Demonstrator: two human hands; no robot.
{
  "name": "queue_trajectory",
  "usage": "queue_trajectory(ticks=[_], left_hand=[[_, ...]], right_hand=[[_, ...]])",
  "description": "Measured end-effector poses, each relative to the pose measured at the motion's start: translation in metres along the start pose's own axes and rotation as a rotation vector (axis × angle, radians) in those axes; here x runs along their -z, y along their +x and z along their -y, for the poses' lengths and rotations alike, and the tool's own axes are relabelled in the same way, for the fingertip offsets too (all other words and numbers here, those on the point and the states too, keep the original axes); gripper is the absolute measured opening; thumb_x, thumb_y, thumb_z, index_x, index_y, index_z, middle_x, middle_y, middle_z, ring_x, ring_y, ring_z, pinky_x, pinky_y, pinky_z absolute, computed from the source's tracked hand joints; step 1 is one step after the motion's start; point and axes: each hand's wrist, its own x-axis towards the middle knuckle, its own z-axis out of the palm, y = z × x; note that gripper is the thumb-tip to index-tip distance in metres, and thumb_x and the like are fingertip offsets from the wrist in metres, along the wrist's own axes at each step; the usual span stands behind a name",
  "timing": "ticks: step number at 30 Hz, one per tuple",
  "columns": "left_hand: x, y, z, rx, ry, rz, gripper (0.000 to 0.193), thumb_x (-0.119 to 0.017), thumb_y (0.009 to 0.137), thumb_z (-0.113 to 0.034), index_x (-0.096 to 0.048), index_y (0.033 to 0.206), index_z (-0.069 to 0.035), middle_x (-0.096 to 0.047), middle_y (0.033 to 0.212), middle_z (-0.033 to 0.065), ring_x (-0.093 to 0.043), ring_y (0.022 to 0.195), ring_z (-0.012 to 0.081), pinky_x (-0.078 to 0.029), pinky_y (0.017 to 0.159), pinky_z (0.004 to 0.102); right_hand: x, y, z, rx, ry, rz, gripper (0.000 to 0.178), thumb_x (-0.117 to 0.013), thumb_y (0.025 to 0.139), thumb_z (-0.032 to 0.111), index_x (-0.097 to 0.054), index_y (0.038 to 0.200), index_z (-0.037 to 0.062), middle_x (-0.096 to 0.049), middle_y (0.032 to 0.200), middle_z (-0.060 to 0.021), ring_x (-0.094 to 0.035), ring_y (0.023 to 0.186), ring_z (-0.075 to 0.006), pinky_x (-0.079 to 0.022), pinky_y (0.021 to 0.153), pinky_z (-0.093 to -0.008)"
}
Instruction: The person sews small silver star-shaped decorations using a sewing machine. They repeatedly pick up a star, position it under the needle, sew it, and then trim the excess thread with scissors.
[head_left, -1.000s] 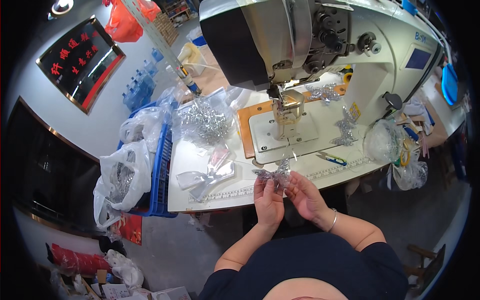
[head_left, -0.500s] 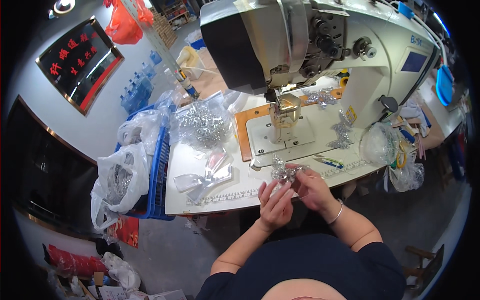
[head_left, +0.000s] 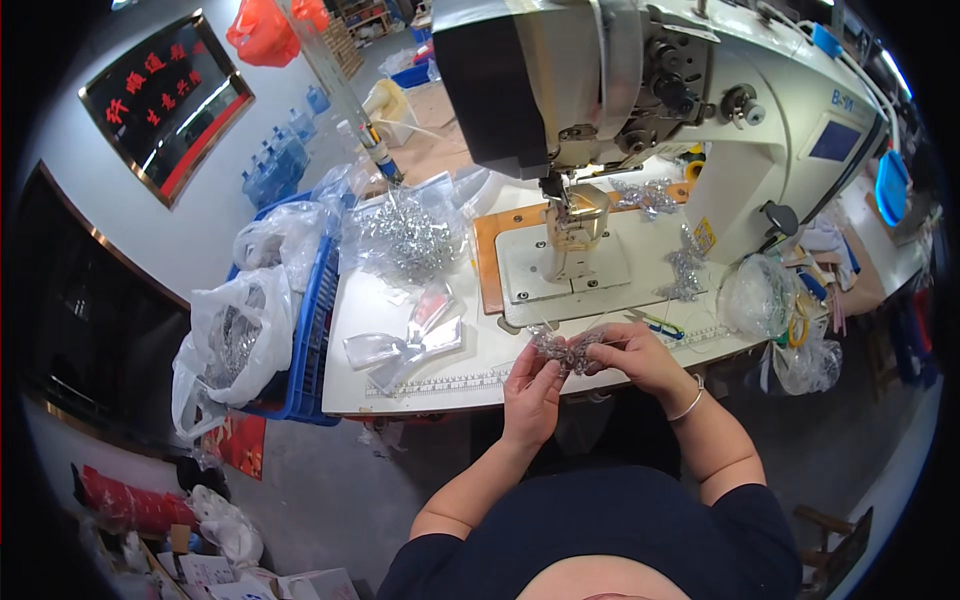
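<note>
From where I am standing, both hands are working on one silver ornament (head_left: pixel 566 352), which is sitting between them at the front edge of the table (head_left: pixel 350 312); whether it is touching the surface, I cannot tell. The left hand (head_left: pixel 533 393) is clamping its left part between thumb and fingers. The right hand (head_left: pixel 645 362) is closing bent fingertips on its right part; the exact contact points are too small to make out. The step in hand is apparently manual handling: the two hands are steadying and arranging the ornament, clear of the sewing machine (head_left: pixel 760 110). The next move is probably calling for a light grip at both ends, with one hand holding firm while the other is adjusting the thin, shiny material without creasing it. Green snips (head_left: pixel 664 327) are lying near the right hand, just inside the front edge. A clear bow (head_left: pixel 440 338) is resting toward the front left corner, and a plastic bag of silver pieces (head_left: pixel 412 237) is lying behind it along the left edge.
</note>
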Motion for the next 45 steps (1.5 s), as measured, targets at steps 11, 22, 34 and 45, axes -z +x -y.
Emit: queue_trajectory(ticks=[11,22,34,45], left_hand=[[0.017,0.003,0.018,-0.132,-0.056,-0.130,0.031,-0.053,0.089,0.000,-0.049,0.120,-0.001,-0.057,0.110,0.0095,-0.056,0.102,0.0187,-0.044,0.092,0.0340],[0.011,-0.002,0.007,-0.199,0.025,-0.082,0.037,-0.053,0.088,0.004,-0.046,0.124,-0.002,-0.058,0.108,0.0090,-0.057,0.100,0.0184,-0.047,0.089,0.0322],[0.021,0.003,0.003,-0.040,-0.056,-0.117,0.042,-0.052,0.088,0.003,-0.044,0.129,-0.008,-0.060,0.103,0.0027,-0.058,0.099,0.0158,-0.049,0.088,0.0351],[0.022,0.001,0.004,-0.055,-0.044,-0.187,0.043,-0.052,0.090,-0.001,-0.041,0.131,-0.005,-0.058,0.107,0.0084,-0.057,0.100,0.0181,-0.048,0.089,0.0345]], right_hand=[[0.001,0.001,-0.020,-0.085,0.208,0.047,0.027,-0.058,0.088,0.016,-0.061,0.109,-0.0017,-0.065,0.093,-0.0076,-0.062,0.082,-0.0137,-0.052,0.073,-0.0274],[-0.002,0.007,-0.026,-0.078,0.240,0.047,0.030,-0.059,0.089,0.020,-0.061,0.110,-0.0021,-0.063,0.085,-0.0066,-0.059,0.071,-0.0122,-0.051,0.070,-0.0264],[0.001,0.011,-0.035,-0.160,0.344,0.031,0.028,-0.058,0.090,0.022,-0.062,0.105,-0.0009,-0.065,0.089,-0.0071,-0.062,0.068,-0.0136,-0.051,0.064,-0.0215],[-0.006,0.012,-0.041,-0.155,0.401,-0.001,0.027,-0.057,0.090,0.018,-0.061,0.108,-0.0023,-0.064,0.092,-0.0071,-0.060,0.078,-0.0130,-0.052,0.070,-0.0268]])
